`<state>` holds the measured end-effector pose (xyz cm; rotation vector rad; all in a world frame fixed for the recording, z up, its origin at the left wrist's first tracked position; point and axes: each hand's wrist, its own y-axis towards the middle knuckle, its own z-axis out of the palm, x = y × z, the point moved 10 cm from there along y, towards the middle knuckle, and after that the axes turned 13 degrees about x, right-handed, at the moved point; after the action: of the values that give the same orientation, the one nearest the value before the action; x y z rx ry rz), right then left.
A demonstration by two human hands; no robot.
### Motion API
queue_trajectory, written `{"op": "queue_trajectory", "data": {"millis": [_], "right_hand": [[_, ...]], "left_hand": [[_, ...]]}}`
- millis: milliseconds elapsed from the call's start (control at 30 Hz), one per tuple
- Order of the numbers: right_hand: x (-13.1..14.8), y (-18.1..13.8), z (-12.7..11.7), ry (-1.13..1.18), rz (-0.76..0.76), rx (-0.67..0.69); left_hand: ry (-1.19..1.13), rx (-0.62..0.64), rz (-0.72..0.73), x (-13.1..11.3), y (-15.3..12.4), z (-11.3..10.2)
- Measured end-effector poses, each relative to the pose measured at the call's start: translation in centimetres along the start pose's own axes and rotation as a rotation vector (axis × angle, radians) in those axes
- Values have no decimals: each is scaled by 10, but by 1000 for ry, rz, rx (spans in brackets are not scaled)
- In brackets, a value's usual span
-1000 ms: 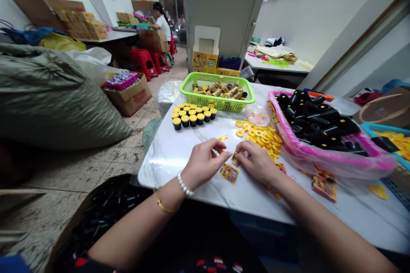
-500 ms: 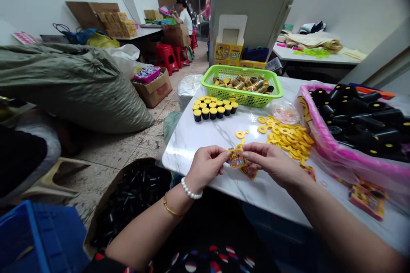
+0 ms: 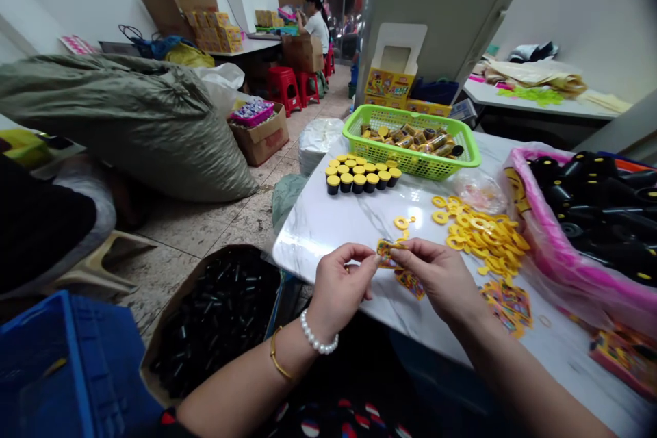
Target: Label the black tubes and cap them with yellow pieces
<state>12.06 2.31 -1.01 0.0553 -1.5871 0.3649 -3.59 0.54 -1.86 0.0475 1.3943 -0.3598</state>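
Raised since earlier, a small square yellow-edged printed card (image 3: 387,257) is pinched by left hand (image 3: 339,285) and right hand (image 3: 440,275); even pressure should avoid creasing

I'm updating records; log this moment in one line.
left hand: grips printed piece | right hand: grips same piece | nearby: yellow rings

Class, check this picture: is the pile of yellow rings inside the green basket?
No, the pile of yellow rings lies on the table, outside the green basket.
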Motion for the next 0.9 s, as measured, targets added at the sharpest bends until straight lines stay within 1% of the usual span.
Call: {"op": "queue_trajectory", "data": {"millis": [100,167,233,333,433,500,667,833,867,900], "right_hand": [[0,-1,-1,-35,-29,-33],[2,-2,-1,-70,-46,-45],[6,-2,0,-113,-66,-47],[11,-5,2,-176,-100,-60],[16,-9,6,-225,-130,-68],[20,-10,8,-279,-153,-74],[39,-7,16,-444,-237,-88],[65,3,33,-601,-378,-65],[66,8,35,-599,-375,-58],[65,15,37,-569,-347,-40]], "left_hand": [[31,-49,62,-5,-2,-3],[102,-83,123,-12,-3,-7],[168,-102,153,-18,-4,-8],[180,-104,120,-18,-3,-9],[90,-82,44,-10,1,-9],[35,-65,24,-7,4,-9],[64,-101,94,-19,12,-21],[-26,13,85,-21,26,-28],[-14,3,107,-24,27,-32],[15,-33,146,-28,27,-38]]}}
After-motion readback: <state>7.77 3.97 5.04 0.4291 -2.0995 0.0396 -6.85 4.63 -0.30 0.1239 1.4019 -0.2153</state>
